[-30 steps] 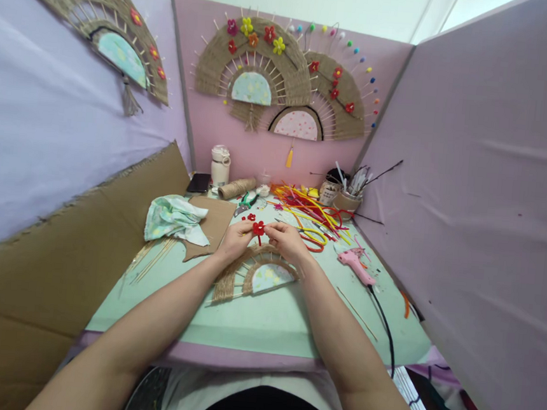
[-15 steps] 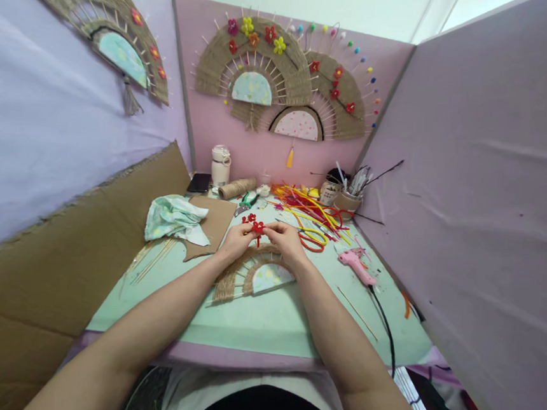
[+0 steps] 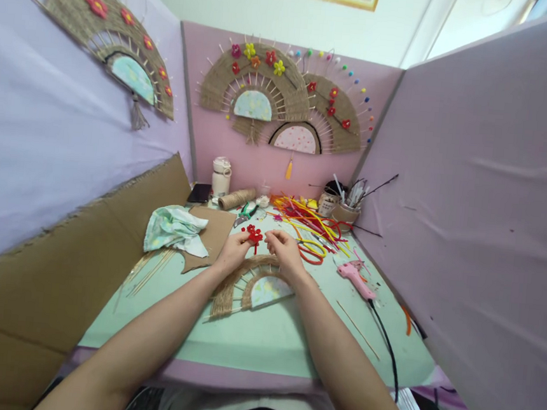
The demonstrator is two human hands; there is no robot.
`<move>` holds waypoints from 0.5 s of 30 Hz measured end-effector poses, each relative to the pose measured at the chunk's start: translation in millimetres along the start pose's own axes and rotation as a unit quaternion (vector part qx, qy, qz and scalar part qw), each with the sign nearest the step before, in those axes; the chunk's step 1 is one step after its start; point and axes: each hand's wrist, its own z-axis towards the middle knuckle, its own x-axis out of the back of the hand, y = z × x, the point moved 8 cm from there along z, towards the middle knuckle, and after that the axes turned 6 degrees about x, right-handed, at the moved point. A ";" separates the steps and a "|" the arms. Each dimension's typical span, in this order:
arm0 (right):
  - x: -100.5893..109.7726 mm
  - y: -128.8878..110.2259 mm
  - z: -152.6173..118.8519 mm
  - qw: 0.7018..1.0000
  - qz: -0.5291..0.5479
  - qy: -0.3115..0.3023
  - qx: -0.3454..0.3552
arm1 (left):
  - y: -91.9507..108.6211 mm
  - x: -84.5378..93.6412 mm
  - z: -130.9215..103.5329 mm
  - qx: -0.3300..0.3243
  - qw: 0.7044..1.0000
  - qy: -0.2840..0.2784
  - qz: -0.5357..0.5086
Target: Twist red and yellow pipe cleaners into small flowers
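Note:
Between the fingers of my left hand [image 3: 235,250] is a red pipe-cleaner flower [image 3: 254,233], its short stem pointing down. More red loops sit just behind it, near the fingertips. My right hand [image 3: 283,249] is a little to the right of the flower, apart from it, with thumb and fingers pinched together; anything between them is too small to make out. Below both hands lies a twine-woven half-round fan [image 3: 227,300] on bamboo sticks, with a pale floral half-circle [image 3: 270,289] at its centre. My right wrist and forearm cover its right side.
Red and yellow pipe cleaners [image 3: 308,216] and scissors [image 3: 312,253] lie behind my right hand. To the right is a pink glue gun [image 3: 357,280] with a black cord. Cardboard [image 3: 212,225], crumpled cloth [image 3: 174,227] and pliers [image 3: 246,213] lie left and behind. Walls enclose the table.
My right hand has come away from the red flower, which stays in my left hand. The camera view has tilted up, so everything appears lower.

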 end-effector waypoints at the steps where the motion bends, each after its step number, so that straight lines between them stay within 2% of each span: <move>1: -0.8 3.7 0.8 1.000 0.016 -0.012 -0.018 | 3.8 0.9 0.2 -0.026 0.999 0.000 0.019; 4: -6.4 9.6 0.8 0.997 0.035 -0.060 -0.045 | 10.7 -0.8 -0.7 -0.078 0.996 -0.017 0.049; 8: -9.0 10.9 -2.7 0.994 0.027 -0.084 -0.059 | 14.1 -4.5 -3.6 -0.098 0.992 -0.030 0.074; 15: -10.5 18.6 -5.9 0.990 0.084 -0.052 -0.105 | 7.5 -4.6 -2.6 -0.033 0.996 -0.025 0.079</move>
